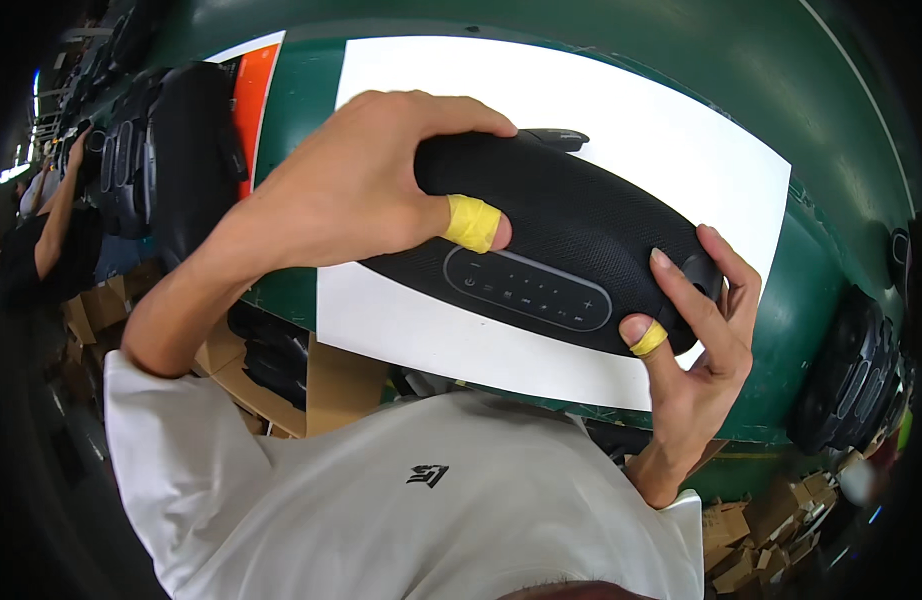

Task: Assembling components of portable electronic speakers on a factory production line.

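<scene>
A black portable speaker (581,205) with a mesh surface lies at a slant over a white sheet (716,165). On its near side is an oval control panel (529,290) with small button marks. My left hand (351,175) grips the speaker's left end, thumb on top and fingers over the far edge. My right hand (696,350) clasps the right end between thumb and fingers, at a rounded end cap. Yellow tape wraps both thumbs. A small black tab (561,138) shows past the speaker's far edge; whether it belongs to the speaker I cannot tell.
The sheet lies on a green table (306,110). An orange sheet (256,110) and several black speakers (191,160) stand at the left, more speakers (851,375) at the right. Cardboard boxes (766,530) lie below. Another person (51,230) is at the far left.
</scene>
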Action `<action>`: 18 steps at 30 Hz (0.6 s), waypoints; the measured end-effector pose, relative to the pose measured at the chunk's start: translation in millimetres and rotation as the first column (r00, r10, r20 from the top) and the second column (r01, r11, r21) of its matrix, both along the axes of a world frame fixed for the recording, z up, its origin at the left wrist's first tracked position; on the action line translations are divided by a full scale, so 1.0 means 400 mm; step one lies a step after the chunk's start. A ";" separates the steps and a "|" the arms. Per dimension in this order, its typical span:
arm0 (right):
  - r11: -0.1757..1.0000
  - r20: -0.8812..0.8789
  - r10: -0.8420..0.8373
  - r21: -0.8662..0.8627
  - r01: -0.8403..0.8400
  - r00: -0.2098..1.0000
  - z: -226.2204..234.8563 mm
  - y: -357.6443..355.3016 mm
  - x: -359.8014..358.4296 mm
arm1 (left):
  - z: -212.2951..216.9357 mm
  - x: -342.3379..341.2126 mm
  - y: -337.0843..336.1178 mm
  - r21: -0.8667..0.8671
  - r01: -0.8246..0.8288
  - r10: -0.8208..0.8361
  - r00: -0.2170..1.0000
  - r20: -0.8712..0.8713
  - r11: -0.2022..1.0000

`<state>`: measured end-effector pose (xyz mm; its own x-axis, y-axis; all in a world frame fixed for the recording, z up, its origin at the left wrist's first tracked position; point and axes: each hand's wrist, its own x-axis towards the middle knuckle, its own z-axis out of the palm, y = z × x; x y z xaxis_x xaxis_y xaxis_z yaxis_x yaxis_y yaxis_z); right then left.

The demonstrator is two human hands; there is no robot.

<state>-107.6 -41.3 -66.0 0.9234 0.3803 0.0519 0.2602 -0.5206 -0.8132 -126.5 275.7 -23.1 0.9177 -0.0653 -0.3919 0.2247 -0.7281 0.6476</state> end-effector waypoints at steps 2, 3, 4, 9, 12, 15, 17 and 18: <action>0.999 0.066 0.016 -0.042 -0.014 0.998 0.002 -0.005 -0.001 | -0.001 0.020 -0.009 -0.087 -0.037 0.031 0.998 -0.062 0.996; 0.997 0.047 0.037 -0.072 -0.033 0.998 0.013 -0.007 -0.004 | -0.004 0.020 -0.014 -0.069 -0.020 0.018 0.999 -0.037 0.997; 0.997 0.045 0.038 -0.067 -0.035 0.998 0.020 -0.001 0.008 | -0.003 0.019 -0.008 -0.035 -0.003 0.003 1.000 -0.011 0.999; 0.831 0.111 0.458 -0.405 -0.381 0.882 0.076 0.029 0.066 | -0.032 0.004 -0.005 -0.148 0.030 -0.019 0.997 0.080 0.989; 0.774 0.066 0.527 -0.449 -0.447 0.847 0.090 0.033 0.088 | -0.070 -0.025 0.025 0.036 0.263 -0.252 0.863 0.439 0.964; 0.738 0.059 0.577 -0.464 -0.490 0.814 0.097 0.040 0.113 | -0.089 -0.016 0.042 0.195 0.470 -0.494 0.682 0.538 0.861; 0.720 0.068 0.596 -0.487 -0.495 0.800 0.109 0.038 0.110 | -0.072 -0.015 0.036 0.228 0.470 -0.512 0.668 0.539 0.853; 0.711 0.076 0.610 -0.493 -0.502 0.789 0.114 0.040 0.109 | -0.064 -0.020 0.034 0.271 0.461 -0.530 0.661 0.530 0.845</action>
<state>-64.2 -25.2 -20.5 0.5194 0.8514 -0.0727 0.7546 -0.4970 -0.4284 -134.4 289.5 -48.9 0.8088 -0.5676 0.1541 -0.5701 -0.6924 0.4422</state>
